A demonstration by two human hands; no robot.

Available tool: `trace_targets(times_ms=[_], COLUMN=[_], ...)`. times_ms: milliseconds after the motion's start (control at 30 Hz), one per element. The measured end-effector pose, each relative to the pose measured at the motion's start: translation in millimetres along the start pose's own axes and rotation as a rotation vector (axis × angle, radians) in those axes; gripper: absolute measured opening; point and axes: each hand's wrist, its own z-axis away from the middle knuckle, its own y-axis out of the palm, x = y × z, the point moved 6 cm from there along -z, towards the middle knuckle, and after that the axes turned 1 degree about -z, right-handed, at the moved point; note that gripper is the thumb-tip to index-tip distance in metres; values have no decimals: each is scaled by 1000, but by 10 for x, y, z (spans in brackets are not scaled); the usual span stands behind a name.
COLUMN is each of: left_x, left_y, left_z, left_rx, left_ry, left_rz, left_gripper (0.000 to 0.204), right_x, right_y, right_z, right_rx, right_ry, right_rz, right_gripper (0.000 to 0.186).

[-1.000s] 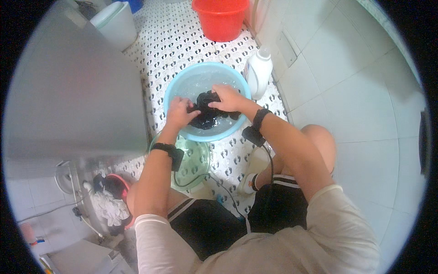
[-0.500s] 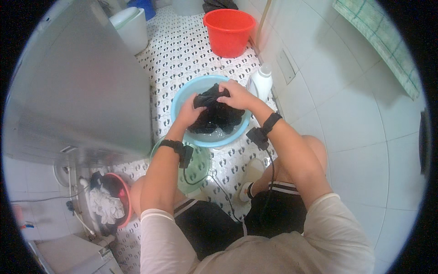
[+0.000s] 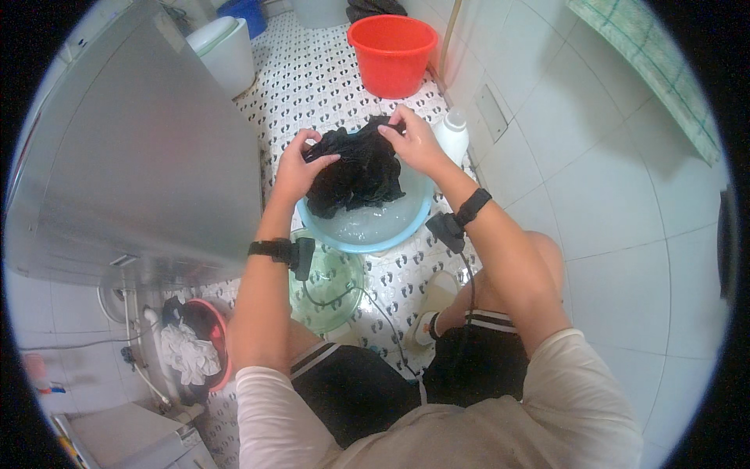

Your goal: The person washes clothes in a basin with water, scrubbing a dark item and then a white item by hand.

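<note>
A: ok so what's that dark thing in the middle?

B: black cloth (image 3: pixel 355 172), all bunched and wrinkly with a ragged-looking outline. Can't tell what sort of garment. It's hanging over the light-blue basin (image 3: pixel 363 248), covering most of the 12 o'clock side of it.

A: which way does it point?

B: no clear front or back tbh. The long axis runs on a slant, roughly 7 to 1 o'clock, and the loose part droops toward 6 and 7.

A: and the hands?

B: left hand (image 3: pixel 294 167) is at the cloth's 9 o'clock, grip closed on the edge with the thumb laid across. Right hand (image 3: pixel 416 144) is at 2 o'clock, narrow grip, cloth pinched between thumb and fingers.

A: what's around it?

B: cloudy, glinting water (image 3: pixel 371 227) in the round, smooth basin. Glossy white bottle (image 3: pixel 453 139) at the basin's 2, red bucket (image 3: pixel 393 66) with flared sides just past 12, see-through green basin (image 3: pixel 332 295) between 6 and 7. All on a white floor (image 3: pixel 301 86) with black footprint shapes.
</note>
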Motion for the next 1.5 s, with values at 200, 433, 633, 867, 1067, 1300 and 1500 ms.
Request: trace_targets(times_ms=[200,433,633,867,1067,1300,1500], left_x=[148,471,765,954,1318,1571,1641], left_y=[134,568,768,923,1071,1247,1429], left_z=[178,482,519,565,451,403,387], left_rx=[136,491,630,459,559,604,638], left_ry=[86,-50,-74,12,0,-139,-186], left_rz=[-53,-64,-479,-757,-401,-304,-435], left_gripper=[40,67,54,155,162,153,128], right_x=[-182,-506,-778,-980,-1121,-1236,-1409], right_y=[133,267,481,872,1089,1196,1310], right_z=[134,470,758,1093,1113,978,940], right_rx=[59,147,505,761,797,780,767], right_ry=[-80,89,192,212,296,227,202], right_rz=[-27,11,361,683,461,288,288], right_gripper=[28,35,68,136,150,148,129])
